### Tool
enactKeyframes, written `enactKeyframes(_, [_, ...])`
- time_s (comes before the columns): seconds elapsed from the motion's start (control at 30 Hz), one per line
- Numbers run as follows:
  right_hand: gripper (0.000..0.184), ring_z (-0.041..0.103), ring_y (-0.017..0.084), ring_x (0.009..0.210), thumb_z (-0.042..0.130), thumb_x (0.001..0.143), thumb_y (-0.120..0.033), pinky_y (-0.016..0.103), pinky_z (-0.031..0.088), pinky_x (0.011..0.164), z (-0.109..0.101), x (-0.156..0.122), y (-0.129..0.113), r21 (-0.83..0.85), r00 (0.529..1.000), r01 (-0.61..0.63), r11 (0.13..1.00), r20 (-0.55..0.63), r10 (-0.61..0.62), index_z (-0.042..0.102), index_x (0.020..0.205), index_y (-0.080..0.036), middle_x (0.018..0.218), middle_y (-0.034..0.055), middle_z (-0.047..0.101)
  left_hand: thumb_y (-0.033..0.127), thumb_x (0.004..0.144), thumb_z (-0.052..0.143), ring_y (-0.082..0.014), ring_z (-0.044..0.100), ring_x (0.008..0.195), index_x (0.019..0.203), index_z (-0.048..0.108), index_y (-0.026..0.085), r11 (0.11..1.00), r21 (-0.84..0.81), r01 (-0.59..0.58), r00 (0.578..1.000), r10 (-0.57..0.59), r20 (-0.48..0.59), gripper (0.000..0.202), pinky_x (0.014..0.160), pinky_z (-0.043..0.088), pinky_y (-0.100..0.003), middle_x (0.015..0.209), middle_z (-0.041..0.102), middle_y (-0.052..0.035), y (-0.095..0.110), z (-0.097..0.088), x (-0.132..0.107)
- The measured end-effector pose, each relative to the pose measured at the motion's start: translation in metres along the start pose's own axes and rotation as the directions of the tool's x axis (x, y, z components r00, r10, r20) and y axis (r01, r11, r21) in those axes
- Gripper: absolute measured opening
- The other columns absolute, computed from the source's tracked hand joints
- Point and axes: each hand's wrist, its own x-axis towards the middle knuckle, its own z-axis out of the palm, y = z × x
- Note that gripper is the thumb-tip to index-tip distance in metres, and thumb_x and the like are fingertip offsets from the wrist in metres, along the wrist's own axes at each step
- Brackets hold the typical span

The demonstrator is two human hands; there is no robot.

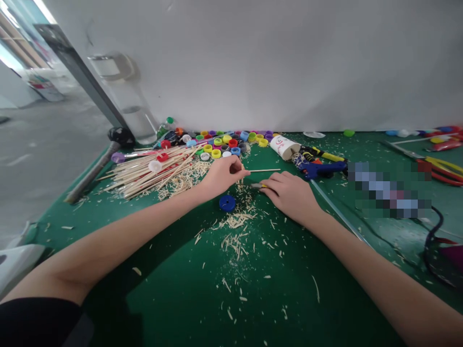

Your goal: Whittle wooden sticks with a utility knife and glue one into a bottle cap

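My left hand (224, 174) pinches a thin wooden stick (265, 170), which points to the right above the green table. Just right of it, my right hand (291, 193) is closed around a small utility knife (259, 186); its blade end juts out to the left, below the stick, and the palm hides most of the handle. A round blue bottle cap (227, 203) with a dark spot in its middle lies below my left hand. Wood shavings (237, 220) are scattered around the cap and toward me.
Wooden skewers (148, 173) are piled at the left, behind my left forearm. Colourful bottle caps (217, 144) line the wall side. A paper cup (284, 147) lies tipped near a blue glue gun (320, 168). Scissors (439, 166) and a black cable (430, 241) are at the right.
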Motion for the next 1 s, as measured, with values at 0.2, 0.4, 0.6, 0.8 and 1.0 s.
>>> enactKeyframes(0.2, [0.029, 0.052, 0.02, 0.079, 0.046, 0.096, -0.034, 0.032, 0.032, 0.062, 0.005, 0.001, -0.005, -0.075, 1.0, -0.004, 0.997, -0.031, 0.001, 0.071, 0.096, -0.02, 0.083, 0.0046, 0.063, 0.034, 0.085, 0.055, -0.0079, 0.048, 0.056, 0.069, 0.061, 0.018, 0.999, 0.044, 0.01, 0.999, -0.011, 0.036, 0.023, 0.056, 0.037, -0.027, 0.068, 0.066, -0.0014, 0.002, -0.002, 0.001])
enactKeyframes(0.4, [0.028, 0.052, 0.021, 0.081, 0.046, 0.095, -0.033, 0.032, 0.029, 0.06, 0.002, 0.01, -0.011, -0.083, 0.999, 0.014, 0.996, 0.052, -0.01, 0.071, 0.093, -0.021, 0.084, 0.0056, 0.063, 0.026, 0.087, 0.045, -0.0091, 0.057, 0.064, 0.075, 0.064, 0.02, 0.998, 0.032, -0.054, 0.99, 0.049, 0.13, 0.023, 0.062, 0.044, -0.027, 0.088, 0.072, -0.0027, 0.008, 0.0, 0.001])
enactKeyframes(0.6, [0.028, 0.054, 0.02, 0.083, 0.046, 0.096, -0.035, 0.032, 0.03, 0.061, 0.001, 0.015, -0.011, -0.057, 0.996, 0.008, 0.998, 0.084, -0.003, 0.069, 0.091, -0.021, 0.087, 0.0049, 0.064, 0.023, 0.089, 0.04, -0.012, 0.066, 0.088, 0.091, 0.063, 0.021, 0.996, -0.048, -0.073, 0.973, 0.081, 0.214, 0.022, 0.077, 0.051, -0.026, 0.092, 0.072, -0.0022, 0.009, 0.0, 0.002])
enactKeyframes(0.8, [0.027, 0.054, 0.019, 0.085, 0.046, 0.096, -0.034, 0.029, 0.032, 0.057, -0.004, 0.011, -0.003, 0.063, 0.998, 0.001, 0.998, 0.062, -0.005, 0.07, 0.098, -0.021, 0.087, 0.0045, 0.064, 0.034, 0.082, 0.057, -0.0115, 0.062, 0.067, 0.077, 0.056, 0.02, 0.997, -0.057, 0.056, 0.991, -0.048, 0.127, 0.015, 0.061, 0.049, -0.026, 0.074, 0.068, -0.0029, 0.001, -0.003, 0.004])
enactKeyframes(1.0, [0.027, 0.053, 0.019, 0.084, 0.046, 0.096, -0.032, 0.028, 0.034, 0.061, -0.002, 0.006, 0.001, 0.06, 1.0, 0.009, 0.998, -0.024, -0.008, 0.07, 0.098, -0.02, 0.086, 0.0052, 0.064, 0.038, 0.08, 0.062, -0.0119, 0.063, 0.065, 0.076, 0.054, 0.02, 0.993, -0.083, 0.087, 0.993, -0.081, 0.08, 0.02, 0.06, 0.049, -0.026, 0.07, 0.066, -0.0024, -0.003, -0.002, 0.002])
